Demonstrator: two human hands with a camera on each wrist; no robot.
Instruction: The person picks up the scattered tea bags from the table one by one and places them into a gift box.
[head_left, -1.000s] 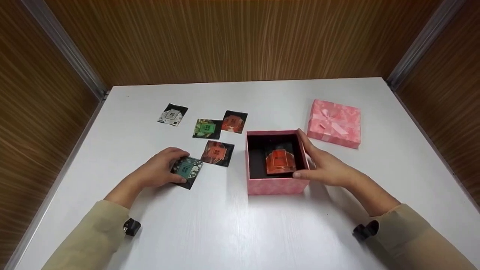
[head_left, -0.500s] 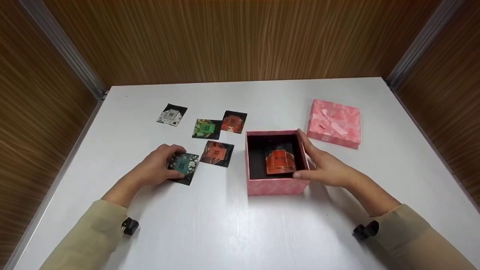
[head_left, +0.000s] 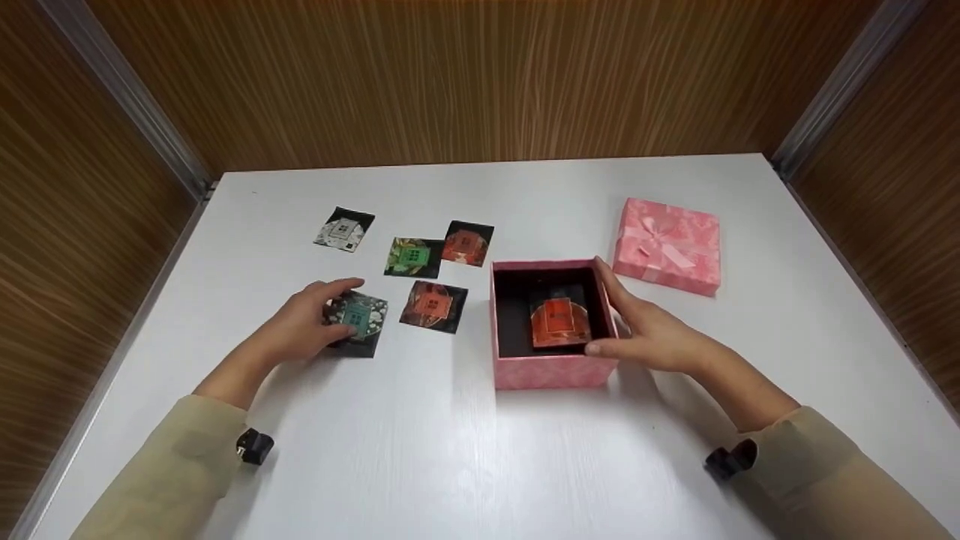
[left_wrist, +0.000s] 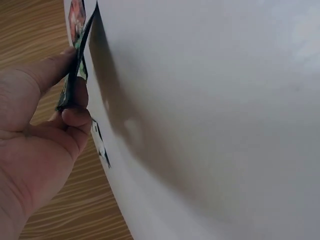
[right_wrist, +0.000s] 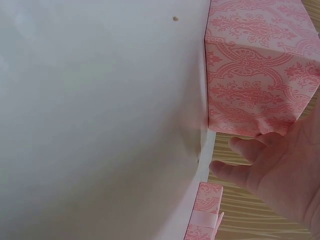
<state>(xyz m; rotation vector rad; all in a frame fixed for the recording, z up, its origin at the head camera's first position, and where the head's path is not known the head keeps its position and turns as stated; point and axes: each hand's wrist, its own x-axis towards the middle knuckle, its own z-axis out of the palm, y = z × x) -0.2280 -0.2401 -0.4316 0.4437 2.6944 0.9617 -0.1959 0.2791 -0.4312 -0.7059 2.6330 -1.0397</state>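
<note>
The left hand (head_left: 300,326) and the teal packet (head_left: 364,315) it carries have shifted farther from the pink box (head_left: 551,373) than half a second ago, going left and slightly away from the person; the right hand (head_left: 649,330) and the other packets stay where they were. The teal packet is now left of the box and well apart from it, pinched between thumb and fingers, the thumb lying across its face. From the left wrist it shows nearly edge-on, tilted over its shadow; whether its far edge touches the table (head_left: 480,457) cannot be told.

The right hand holds the right side of the box, thumb over the near corner of the rim, forefinger reaching to the far corner, the lower fingers a little spread. An orange-red packet (head_left: 561,322) is inside the box.

Just left of the box is a dark red packet (head_left: 433,306); beyond that, a green packet (head_left: 412,257) meets another red packet (head_left: 469,243). The white-patterned packet (head_left: 344,229) is farthest left and beyond the box. The ribboned lid (head_left: 667,244) rests beyond the box, to its right.
</note>
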